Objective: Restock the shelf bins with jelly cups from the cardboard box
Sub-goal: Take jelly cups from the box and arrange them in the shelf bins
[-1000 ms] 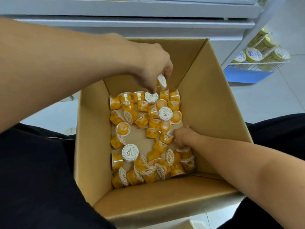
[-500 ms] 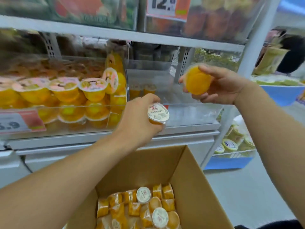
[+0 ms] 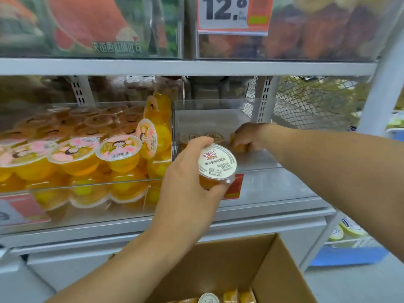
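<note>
The left hand (image 3: 185, 182) holds a jelly cup (image 3: 217, 166) in front of the clear shelf bin (image 3: 258, 162), near the middle of the view. Its fingers are curled round the cup: the thumb lies along the cup's lower edge at about 6 o'clock, the other fingers wrap the rim from 9 to 12 o'clock, and the white printed lid faces the camera, tilted slightly.

At 1 o'clock from that cup, the right hand (image 3: 251, 136) reaches inside the same bin, knuckles up, fingers bent down onto a second jelly cup (image 3: 239, 147) whose orange body shows just beneath the fingertips at the bin floor. The fingers appear closed on it, though blur hides the exact hold. Two more cups (image 3: 201, 137) stand on the bin floor at 9 o'clock of the right hand, just beside it.

At 9 o'clock of the left hand, the neighbouring bin (image 3: 87, 184) is packed with larger pink-lidded cups (image 3: 118, 149). At 6 o'clock, the open cardboard box (image 3: 273, 270) sits below the shelf, a few cups (image 3: 231, 297) visible at its bottom edge. A price sign (image 3: 231, 14) reading 12.8 hangs at 12 o'clock.
</note>
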